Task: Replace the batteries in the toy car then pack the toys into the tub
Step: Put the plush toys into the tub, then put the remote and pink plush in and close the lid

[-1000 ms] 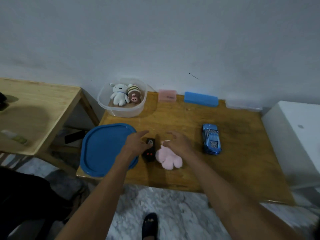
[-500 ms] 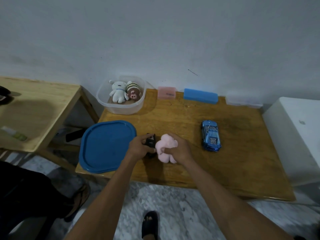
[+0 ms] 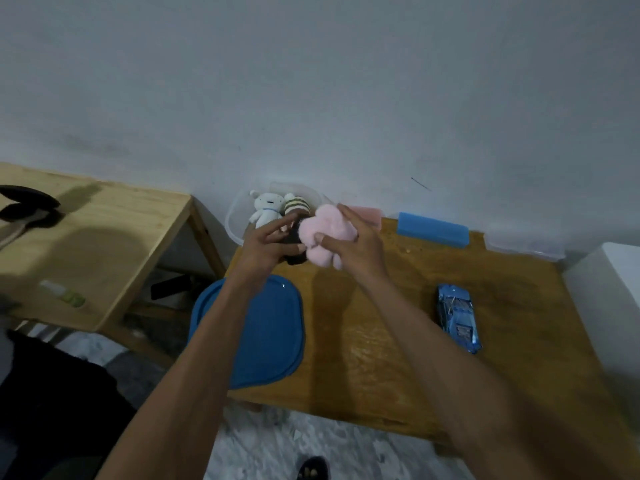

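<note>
Both grips were clamped: the right hand [image 3: 353, 244] held the pink plush [image 3: 327, 230], the left hand [image 3: 263, 245] a dark object [image 3: 294, 245], mostly hidden and hard to identify, before the clear tub [image 3: 235, 223]. The toy car [image 3: 459, 318] lay on the table [image 3: 381, 341].

A pale pink plush toy [image 3: 327, 233] is held beside a black remote [image 3: 294, 247]. In the clear tub [image 3: 235, 220] a white plush [image 3: 265, 211] is seen next to a plush [image 3: 297, 206] striped in brown and cream. A solid blue lid [image 3: 266, 327] is laid on the brown wooden desk [image 3: 381, 341], where a metallic blue toy car [image 3: 459, 317] is also seen. A blue block [image 3: 433, 228] and a pink block [image 3: 370, 214] are set against the white wall [image 3: 311, 81]. The floor [image 3: 311, 452] is patterned in grey and white marble.
</note>
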A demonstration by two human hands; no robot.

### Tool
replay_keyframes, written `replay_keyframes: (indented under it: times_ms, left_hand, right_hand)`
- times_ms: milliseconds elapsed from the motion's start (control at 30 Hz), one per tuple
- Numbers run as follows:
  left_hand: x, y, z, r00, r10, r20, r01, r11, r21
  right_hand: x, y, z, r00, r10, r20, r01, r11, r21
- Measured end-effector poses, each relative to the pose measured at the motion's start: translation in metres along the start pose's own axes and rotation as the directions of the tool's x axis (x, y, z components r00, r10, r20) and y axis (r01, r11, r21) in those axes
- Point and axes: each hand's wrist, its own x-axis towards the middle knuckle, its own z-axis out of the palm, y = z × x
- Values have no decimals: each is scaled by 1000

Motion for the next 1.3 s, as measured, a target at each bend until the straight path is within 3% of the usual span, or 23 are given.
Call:
replay_keyframes:
  times_ms: [200,400,600,800,933,1033,1133,1300]
  left_hand:
    - [46,17,-47,999,9,-42,-8,999,36]
    - [103,9,-87,992,94,-88,-77,981,179]
    - [135,-13,-104,997,60,-42,-43,945,325]
    - [159,-26,-93,1000,-4,-19,15,807,591]
    - [163,-30,-92,999,-4,-36,25,790,613]
    - [155,-24,-96,999,54,2,-45,809,587]
    - [135,-13,-100,991,131,6,-117,862,493]
    - [87,-7,-115,965,241,-100,-180,893,412]
  right_hand:
    - [56,-23,50,999,-38,36,38,999,6]
    - [97,-3,85,998,48,48,-49,999,6]
    - [110,32,113,997,48,57,-42,994,-100]
    - [117,28,131,998,61,12,-54,943,-327]
    - [121,29,134,998,49,28,-33,909,-415]
    - [125,32,132,996,83,21,-66,902,-427]
    - [127,36,129,999,36,-25,-42,942,-333]
    - [100,34,114,988,-130,-88,107,968,-227]
